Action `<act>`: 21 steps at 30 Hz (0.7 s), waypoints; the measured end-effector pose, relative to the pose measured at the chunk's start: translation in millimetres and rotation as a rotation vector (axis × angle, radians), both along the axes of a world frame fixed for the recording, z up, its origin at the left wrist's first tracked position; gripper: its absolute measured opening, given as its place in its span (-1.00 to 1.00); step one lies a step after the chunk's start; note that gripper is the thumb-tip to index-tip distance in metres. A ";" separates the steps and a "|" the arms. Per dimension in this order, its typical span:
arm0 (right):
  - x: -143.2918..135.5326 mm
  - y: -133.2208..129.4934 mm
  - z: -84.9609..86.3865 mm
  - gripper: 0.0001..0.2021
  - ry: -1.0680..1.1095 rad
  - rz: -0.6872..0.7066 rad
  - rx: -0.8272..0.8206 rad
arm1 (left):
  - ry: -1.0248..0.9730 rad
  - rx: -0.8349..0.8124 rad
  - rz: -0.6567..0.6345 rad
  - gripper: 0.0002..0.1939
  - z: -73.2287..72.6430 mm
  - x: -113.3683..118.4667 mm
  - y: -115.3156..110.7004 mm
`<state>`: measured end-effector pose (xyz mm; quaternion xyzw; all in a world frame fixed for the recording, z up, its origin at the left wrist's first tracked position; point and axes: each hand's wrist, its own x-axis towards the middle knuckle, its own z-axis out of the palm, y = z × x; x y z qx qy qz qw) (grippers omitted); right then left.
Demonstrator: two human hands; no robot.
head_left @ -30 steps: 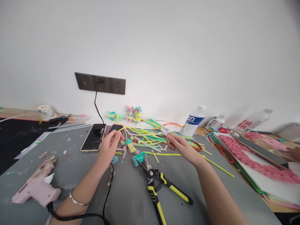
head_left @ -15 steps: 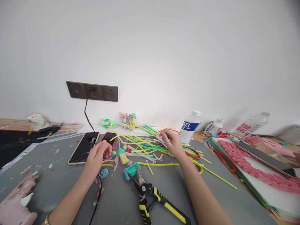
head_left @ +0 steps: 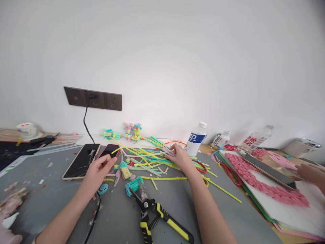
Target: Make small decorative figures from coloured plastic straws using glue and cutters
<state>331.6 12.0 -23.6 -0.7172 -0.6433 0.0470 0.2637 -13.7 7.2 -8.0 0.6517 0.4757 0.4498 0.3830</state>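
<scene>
My right hand point(head_left: 179, 157) reaches into a loose pile of pipe cleaners point(head_left: 149, 157) in yellow, teal and lilac. Its thumb and fingers close on lilac strands at the pile's right part. My left hand point(head_left: 100, 169) hovers in front of a pink-edged phone point(head_left: 108, 151), fingers curled in; anything inside them is hidden. Beside it lies a small pipe-cleaner doll point(head_left: 125, 169) with a yellow body and teal top. Nearer me, yellow-and-black pliers point(head_left: 149, 206) lie with jaws against a teal pipe-cleaner bundle point(head_left: 134, 185). A blue coil point(head_left: 103, 189) rests near my left wrist.
A tablet point(head_left: 81, 162) and a black cable point(head_left: 87, 127) lie at left. Finished dolls point(head_left: 132, 131) stand by the wall. A blue-labelled bottle point(head_left: 195, 139) stands behind my right hand. At right, another person's hand point(head_left: 311, 173) is near a pink braided piece point(head_left: 269, 189) and a phone point(head_left: 269, 171).
The view has shifted slightly, moving the scene left. My left hand's fingers have loosened somewhat. My right hand has tipped lower over the pile. The other person's hand shows more at right.
</scene>
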 end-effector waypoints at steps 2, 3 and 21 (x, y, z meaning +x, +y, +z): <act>0.4 0.3 -0.6 -0.72 -0.015 -0.041 -0.023 | -0.008 -0.039 -0.002 -0.46 -0.9 0.2 -1.5; 0.0 0.4 -0.9 -0.74 -0.019 -0.053 -0.037 | -0.016 -0.057 0.001 -0.45 -1.3 0.3 -2.0; -4.1 -1.8 15.4 -0.68 0.404 0.125 -0.002 | 0.017 0.002 -0.069 -0.51 -6.2 1.0 2.7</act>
